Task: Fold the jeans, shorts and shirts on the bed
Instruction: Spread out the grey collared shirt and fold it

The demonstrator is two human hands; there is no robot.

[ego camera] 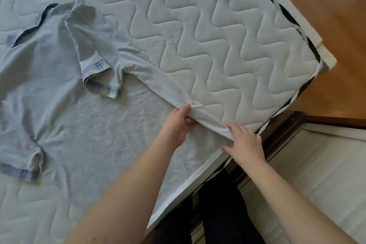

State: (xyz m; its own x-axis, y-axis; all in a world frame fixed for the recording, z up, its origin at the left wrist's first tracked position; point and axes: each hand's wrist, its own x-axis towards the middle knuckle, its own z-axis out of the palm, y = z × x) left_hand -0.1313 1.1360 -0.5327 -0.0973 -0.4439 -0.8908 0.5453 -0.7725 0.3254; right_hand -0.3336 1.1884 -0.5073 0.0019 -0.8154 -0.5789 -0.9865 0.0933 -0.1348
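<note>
I see the shirt point(59, 89) spread flat on the bed point(217, 35), collar toward the upper left of the frame and hem at lower centre, so it can be squared before folding. My left hand point(179, 125) pinches the side edge near the hem. My right hand point(244, 141) rests with fingers extended on the hem corner, likely pinning it so the cloth pulls taut.

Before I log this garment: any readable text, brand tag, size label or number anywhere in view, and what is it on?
None readable.
Shirt: no print, logo or tag shows; only plaid trim on the sleeve cuffs.
Mattress: quilted wave pattern only, no label in view.
</note>
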